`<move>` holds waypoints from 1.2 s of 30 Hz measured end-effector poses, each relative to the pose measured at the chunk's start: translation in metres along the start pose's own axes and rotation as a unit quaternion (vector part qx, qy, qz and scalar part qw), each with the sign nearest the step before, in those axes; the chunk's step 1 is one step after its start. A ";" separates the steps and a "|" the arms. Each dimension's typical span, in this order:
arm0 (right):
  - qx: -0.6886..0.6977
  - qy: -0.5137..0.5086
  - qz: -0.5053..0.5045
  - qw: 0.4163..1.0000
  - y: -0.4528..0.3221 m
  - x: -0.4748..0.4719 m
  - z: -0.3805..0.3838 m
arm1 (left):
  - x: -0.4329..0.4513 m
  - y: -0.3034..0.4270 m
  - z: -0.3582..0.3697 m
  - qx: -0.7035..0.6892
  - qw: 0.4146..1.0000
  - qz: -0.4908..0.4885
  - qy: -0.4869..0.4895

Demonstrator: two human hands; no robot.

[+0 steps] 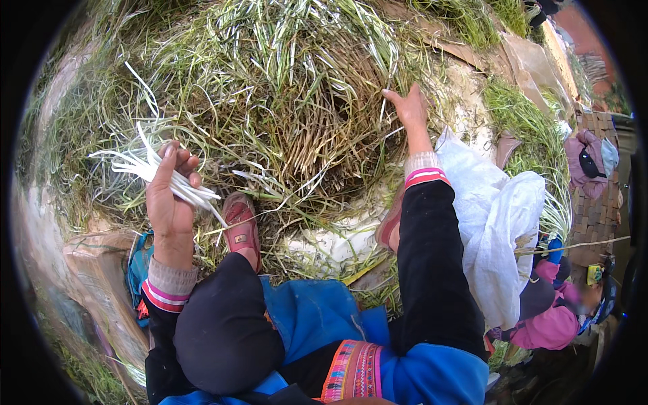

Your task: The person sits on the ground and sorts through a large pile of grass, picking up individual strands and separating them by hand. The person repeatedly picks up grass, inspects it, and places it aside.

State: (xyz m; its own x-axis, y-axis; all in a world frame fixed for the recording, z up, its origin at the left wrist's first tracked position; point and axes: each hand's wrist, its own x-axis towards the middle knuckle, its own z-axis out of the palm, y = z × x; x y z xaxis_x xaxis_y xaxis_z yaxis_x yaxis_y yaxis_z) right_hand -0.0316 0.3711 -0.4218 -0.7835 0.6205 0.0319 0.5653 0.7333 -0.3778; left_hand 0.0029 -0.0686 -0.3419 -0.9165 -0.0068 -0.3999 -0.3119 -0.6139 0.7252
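Observation:
My left hand [174,192], palm up, is closed round a small bundle of white plant stalks [144,164]; their loose ends fan out to the left, the others stick out beyond the palm on the right. My right hand [409,107] reaches to the right edge of a large heap of green and brown plant stalks [314,101], thumb and index finger spread. Whether its hidden fingers touch the stalks I cannot tell. Brownish stalk ends [309,147] point towards me in the heap's middle.
Red shoes [241,223] stand at the heap's near edge. A white woven sack [496,217] lies right of my right sleeve. A cardboard box [106,283] stands at the lower left. More green stalks [526,121] lie at the right. Another person in pink [549,326] sits at the lower right.

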 end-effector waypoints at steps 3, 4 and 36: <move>0.076 -0.113 -0.006 0.991 0.000 0.001 -0.009 | 0.002 -0.005 0.005 0.006 1.000 -0.003 0.004; 0.057 -0.188 0.018 0.980 -0.003 -0.003 -0.010 | 0.003 -0.006 0.007 0.010 1.000 -0.006 0.005; -0.124 -0.067 -0.154 0.978 -0.139 -0.148 0.087 | 0.003 0.016 -0.036 -0.072 0.997 -0.011 0.024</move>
State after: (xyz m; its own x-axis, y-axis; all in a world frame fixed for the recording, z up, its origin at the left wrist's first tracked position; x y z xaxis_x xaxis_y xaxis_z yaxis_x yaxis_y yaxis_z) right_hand -0.0166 0.1530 -0.4546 -0.9439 0.3298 -0.0182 0.3292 0.9349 -0.1323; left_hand 0.0044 -0.1071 -0.3519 -0.8963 -0.0276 -0.4425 -0.2884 -0.7218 0.6292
